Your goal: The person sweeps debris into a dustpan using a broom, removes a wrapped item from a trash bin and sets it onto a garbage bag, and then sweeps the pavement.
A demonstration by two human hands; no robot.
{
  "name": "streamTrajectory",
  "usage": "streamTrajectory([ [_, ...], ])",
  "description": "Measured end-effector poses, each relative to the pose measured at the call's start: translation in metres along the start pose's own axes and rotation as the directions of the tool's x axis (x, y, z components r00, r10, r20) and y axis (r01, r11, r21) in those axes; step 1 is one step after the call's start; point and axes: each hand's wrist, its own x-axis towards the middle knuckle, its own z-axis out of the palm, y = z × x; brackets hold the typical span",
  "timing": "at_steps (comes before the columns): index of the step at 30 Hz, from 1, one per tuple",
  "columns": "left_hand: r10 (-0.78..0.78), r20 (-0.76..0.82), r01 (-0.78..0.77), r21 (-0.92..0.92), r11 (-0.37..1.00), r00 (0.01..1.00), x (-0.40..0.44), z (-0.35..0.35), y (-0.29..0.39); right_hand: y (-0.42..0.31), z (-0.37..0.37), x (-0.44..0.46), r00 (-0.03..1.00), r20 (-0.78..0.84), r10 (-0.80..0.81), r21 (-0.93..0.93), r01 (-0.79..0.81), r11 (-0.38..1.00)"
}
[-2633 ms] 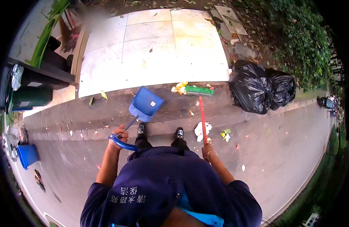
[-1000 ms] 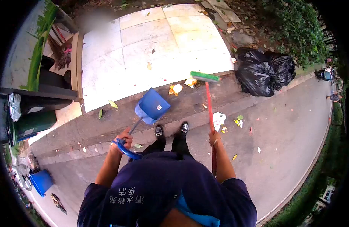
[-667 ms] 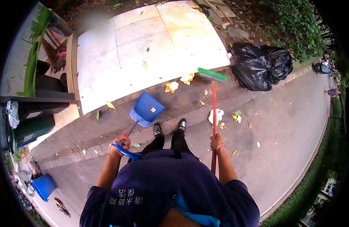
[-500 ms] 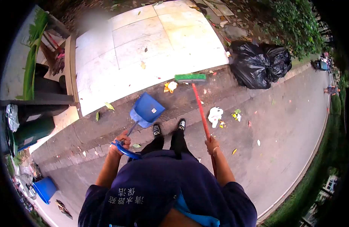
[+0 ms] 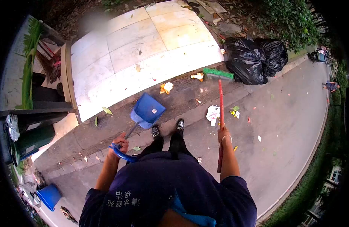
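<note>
My left hand is wrapped round the handle of a blue dustpan, whose pan hangs over the pavement left of my shoes. The red stick of a broom is in the closed grip of my right hand. Its green bristles are beside the black bags. Between pan and bristles lie an orange-and-white scrap and another scrap near the tile edge. A white crumpled bag lies just left of the stick, with yellow-green litter to its right.
Black garbage bags stand at the right end of the pale tiles. Dark bins are at the left, a blue bucket at the lower left. A person and a loaded vehicle are far right.
The broom head swung left over a scrap, then back right to beside the black bags, uncovering that scrap. The dustpan stayed low at the left. The view shifted and turned slightly.
</note>
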Motion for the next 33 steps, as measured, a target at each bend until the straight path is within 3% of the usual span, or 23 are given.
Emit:
streamTrajectory([
  [3,0.047,-0.025,-0.046,0.026,0.999,0.999,-0.001,0.000,-0.003,0.014,0.018,0.018,0.998,-0.065,-0.024,-0.109,0.017,0.994],
  [5,0.054,-0.041,-0.052,0.044,0.998,0.998,-0.001,-0.005,-0.001,0.035,0.047,0.050,0.972,-0.130,-0.196,-0.305,0.149,0.941],
  [6,0.061,-0.054,-0.058,0.066,0.996,0.997,-0.001,-0.007,0.000,0.017,0.054,0.035,0.996,-0.031,-0.087,-0.325,0.072,0.943],
  [7,0.063,-0.056,-0.059,0.065,0.996,0.996,-0.002,-0.007,0.000,-0.010,0.051,0.004,0.998,0.068,0.002,-0.199,0.011,0.980],
  [8,0.064,-0.061,-0.061,0.043,0.997,0.996,-0.003,-0.006,-0.001,-0.006,0.074,0.009,0.999,0.044,0.019,-0.312,-0.004,0.950],
  [9,0.064,-0.064,-0.062,0.021,0.998,0.996,-0.003,-0.005,-0.001,0.005,0.091,0.017,0.998,0.066,-0.005,-0.375,0.030,0.927],
  [12,0.087,-0.091,-0.083,0.056,0.995,0.992,-0.004,-0.002,-0.003,0.010,0.105,-0.015,0.995,0.099,-0.019,-0.259,0.044,0.965],
  [18,0.097,-0.121,-0.090,0.069,0.994,0.988,-0.001,-0.002,0.001,0.032,0.093,-0.043,0.975,0.144,-0.168,-0.426,0.214,0.879],
  [25,0.037,-0.081,-0.036,0.015,0.999,0.996,-0.008,0.000,0.001,-0.003,0.041,0.012,0.968,-0.141,-0.207,-0.328,0.152,0.932],
  [26,0.046,-0.069,-0.042,0.050,0.998,0.997,-0.009,-0.005,0.003,-0.030,0.026,-0.016,0.994,-0.106,-0.032,-0.158,0.014,0.987],
  [27,0.052,-0.054,-0.048,0.082,0.996,0.997,-0.009,-0.008,0.005,-0.028,0.029,-0.019,0.994,-0.104,-0.032,-0.153,0.016,0.988],
  [29,0.042,-0.023,-0.041,0.045,0.998,0.999,-0.008,-0.016,0.009,-0.007,0.031,-0.030,0.983,-0.144,-0.114,-0.125,0.096,0.987],
  [32,0.051,0.050,-0.048,-0.058,0.997,0.997,-0.012,-0.026,0.004,0.019,0.033,-0.055,0.946,-0.010,-0.325,-0.349,0.301,0.888],
  [33,0.096,-0.019,-0.097,-0.018,0.995,0.995,-0.013,-0.023,0.003,0.030,0.041,-0.059,0.945,0.075,-0.320,-0.353,0.325,0.877],
])
